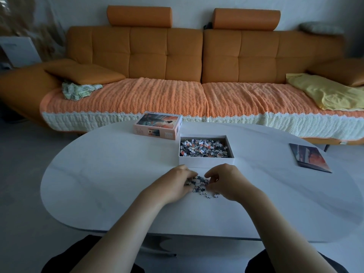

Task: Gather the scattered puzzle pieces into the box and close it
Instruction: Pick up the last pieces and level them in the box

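A small heap of loose puzzle pieces lies on the white table, just in front of the open white box, which holds many pieces. My left hand and my right hand flank the heap, fingers curled inward around its pieces. The box lid, printed with a picture, lies left of and behind the box.
A printed picture sheet lies at the table's right side. An orange sofa with a knitted cover stands behind the table. My knees show below the table's near edge.
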The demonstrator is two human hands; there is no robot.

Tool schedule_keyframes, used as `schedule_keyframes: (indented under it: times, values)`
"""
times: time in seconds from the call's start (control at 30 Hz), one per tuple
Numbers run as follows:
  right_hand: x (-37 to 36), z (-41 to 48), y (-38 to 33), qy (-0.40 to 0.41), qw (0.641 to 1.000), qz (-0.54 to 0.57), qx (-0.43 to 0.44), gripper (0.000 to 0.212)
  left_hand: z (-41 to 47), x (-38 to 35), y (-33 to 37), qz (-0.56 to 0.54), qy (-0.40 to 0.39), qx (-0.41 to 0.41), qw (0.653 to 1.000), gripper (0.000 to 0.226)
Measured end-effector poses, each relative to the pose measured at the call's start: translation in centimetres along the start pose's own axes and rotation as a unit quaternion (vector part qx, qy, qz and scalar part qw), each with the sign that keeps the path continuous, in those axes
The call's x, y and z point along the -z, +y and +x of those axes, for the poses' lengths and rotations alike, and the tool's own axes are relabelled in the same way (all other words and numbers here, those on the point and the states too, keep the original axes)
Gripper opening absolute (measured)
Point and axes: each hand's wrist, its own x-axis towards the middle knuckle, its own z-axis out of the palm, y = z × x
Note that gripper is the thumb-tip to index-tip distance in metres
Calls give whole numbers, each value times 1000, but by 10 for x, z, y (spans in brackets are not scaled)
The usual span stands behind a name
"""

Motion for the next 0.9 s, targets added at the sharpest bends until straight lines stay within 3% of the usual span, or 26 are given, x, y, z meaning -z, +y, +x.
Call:
schedule_keyframes:
  times: [0.1,0.23,0.47,0.57,0.67,0.73,0.83,0.9]
  values:
    - [8,0,1,-17,1000,-14,1,39,1,1,0,-4,30,9,999,56]
    - [22,-5,8,-105,988,-112,-13,59,3,-4,-1,25,-2,-2,1000,55]
    - [5,2,2,-29,999,-39,-3,27,6,-5,5,-8,6,-19,1000,46]
    - [6,3,4,-47,998,-40,-5,45,6,1,0,-8,-27,5,1000,60]
    - [6,2,3,-84,994,-64,-10,77,4,1,0,36,-82,13,996,79]
    - [3,4,0,-84,991,-104,-2,85,6,-1,3,33,-74,8,997,67]
    - [0,8,-6,-70,994,-84,29,45,11,-3,7,0,-45,-6,999,30]
    - [-1,11,-8,-71,996,-44,16,27,12,-1,9,-14,-41,-1,999,18]
